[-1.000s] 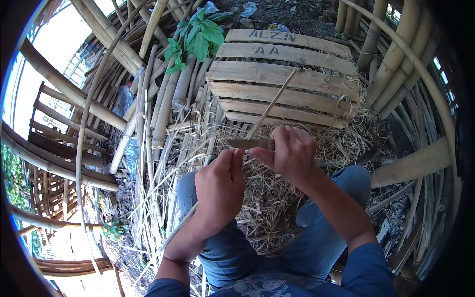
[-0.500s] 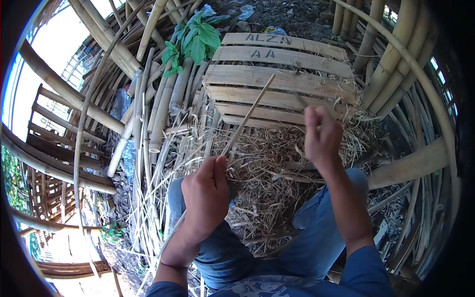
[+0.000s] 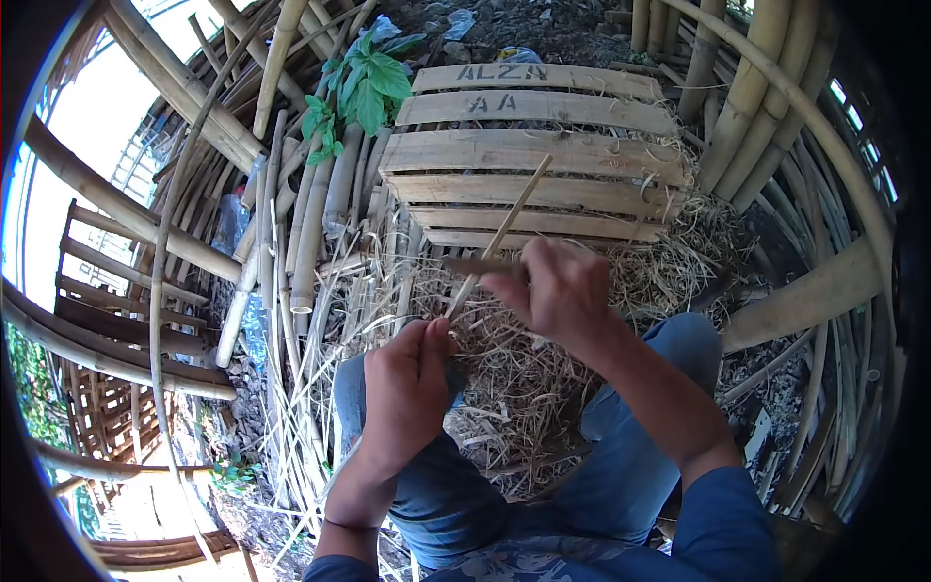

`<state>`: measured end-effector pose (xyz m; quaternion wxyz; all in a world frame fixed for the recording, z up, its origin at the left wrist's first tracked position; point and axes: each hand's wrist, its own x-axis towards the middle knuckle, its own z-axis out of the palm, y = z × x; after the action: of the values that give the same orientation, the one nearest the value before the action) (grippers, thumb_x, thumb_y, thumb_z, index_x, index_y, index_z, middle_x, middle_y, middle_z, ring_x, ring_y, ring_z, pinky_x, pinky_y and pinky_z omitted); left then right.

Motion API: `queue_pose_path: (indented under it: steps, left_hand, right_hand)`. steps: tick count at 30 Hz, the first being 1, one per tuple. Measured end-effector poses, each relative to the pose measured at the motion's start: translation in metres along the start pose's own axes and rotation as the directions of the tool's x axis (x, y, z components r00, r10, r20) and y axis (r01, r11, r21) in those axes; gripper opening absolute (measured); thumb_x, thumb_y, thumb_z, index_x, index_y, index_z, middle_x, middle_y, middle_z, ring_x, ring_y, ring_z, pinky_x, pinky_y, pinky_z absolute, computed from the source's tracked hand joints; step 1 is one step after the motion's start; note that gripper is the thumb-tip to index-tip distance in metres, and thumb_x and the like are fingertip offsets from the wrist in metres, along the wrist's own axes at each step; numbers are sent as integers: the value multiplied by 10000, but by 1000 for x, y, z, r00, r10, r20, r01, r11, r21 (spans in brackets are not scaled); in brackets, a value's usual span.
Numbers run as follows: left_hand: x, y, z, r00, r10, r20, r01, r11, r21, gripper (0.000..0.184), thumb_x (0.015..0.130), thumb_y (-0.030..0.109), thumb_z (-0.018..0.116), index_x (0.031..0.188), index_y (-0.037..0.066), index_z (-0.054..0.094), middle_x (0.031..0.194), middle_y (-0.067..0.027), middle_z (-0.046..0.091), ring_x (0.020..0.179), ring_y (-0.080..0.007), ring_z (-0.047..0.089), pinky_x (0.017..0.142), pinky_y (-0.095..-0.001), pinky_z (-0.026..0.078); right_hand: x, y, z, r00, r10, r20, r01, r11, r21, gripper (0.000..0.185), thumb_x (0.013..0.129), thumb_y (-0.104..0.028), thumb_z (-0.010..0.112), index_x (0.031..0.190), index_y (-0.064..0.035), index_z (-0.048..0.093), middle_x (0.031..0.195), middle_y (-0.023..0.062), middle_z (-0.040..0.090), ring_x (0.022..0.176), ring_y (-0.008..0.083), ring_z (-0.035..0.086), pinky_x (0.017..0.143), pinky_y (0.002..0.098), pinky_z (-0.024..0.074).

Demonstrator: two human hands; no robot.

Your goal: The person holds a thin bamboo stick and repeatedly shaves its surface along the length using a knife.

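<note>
Pinches a long, thin, straight, pale-tan bamboo strip between the thumb and curled fingers of the bare left hand, just above the left knee of a pair of faded blue jeans. Points the strip forward and away, slanting to the right, with the far end in front of a pale, slatted wooden crate. Closes the bare right hand around the handle of a knife with a flat, dull grey-brown blade, thumb stretched out toward the strip. Holds the blade crosswise at the strip, a little beyond the left hand. Cannot tell from this angle about actual contact between blade and strip.

Faces the crate beyond the hands, with 6 slats in view and dark stencilled letters on the 2 farthest. Has a loose heap of pale, curly bamboo shavings on the ground between the knees, reaching forward to the near edge of the crate and along the right side. Has a messy scatter of thin, whitish split strips beside the left leg, with round, tan bamboo poles farther forward. Shows a bright-green leafy plant near the crate's far left corner, and thick, yellow-tan upright bamboo posts at the far right. Wears a dark-blue short sleeve on the right arm.
</note>
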<state>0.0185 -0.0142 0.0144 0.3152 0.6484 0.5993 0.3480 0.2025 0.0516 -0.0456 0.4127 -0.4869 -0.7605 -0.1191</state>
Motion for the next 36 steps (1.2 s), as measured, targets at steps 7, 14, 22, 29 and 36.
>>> queue_pose_path:
  steps: [7,14,22,29,36]
  left_hand:
    - [-4,-7,-2,1000,-24,0,24,1000,-1,290,941,170,511,724,-11,579,511,44,416,500,-19,336,445,-222,254]
    - [-6,-5,8,985,119,-121,-109,990,85,175,906,105,561,807,-31,611,522,19,462,510,-22,372,436,-239,301]
    - [-6,-6,8,926,311,-215,-247,929,277,108,859,66,606,805,-27,616,548,-85,501,464,-158,439,432,-291,334]
    - [-6,-7,3,923,330,-199,-244,899,363,88,835,72,626,825,-16,630,601,-132,563,468,-270,528,448,-347,385]
    - [-6,-7,11,904,379,-199,-294,888,354,83,811,62,643,860,-6,645,614,-114,562,489,-263,534,466,-338,393]
  right_hand:
    - [10,37,-19,967,240,-80,-232,967,103,499,938,-499,398,607,-129,445,405,-62,368,293,63,338,267,267,275]
    - [-6,-28,-17,990,80,113,-99,979,177,442,869,-446,565,641,-82,465,473,63,494,404,217,556,365,329,415]
    - [4,0,-12,998,67,2,-67,996,-60,511,898,-519,464,619,-92,460,430,33,462,345,167,497,320,291,373]
    - [8,31,-27,960,281,6,-281,959,35,511,931,-508,407,602,-119,449,408,-21,418,302,90,414,282,264,325]
    - [-12,-35,-10,994,65,82,-81,973,215,527,874,-536,505,625,-73,468,451,53,482,362,179,525,330,304,410]
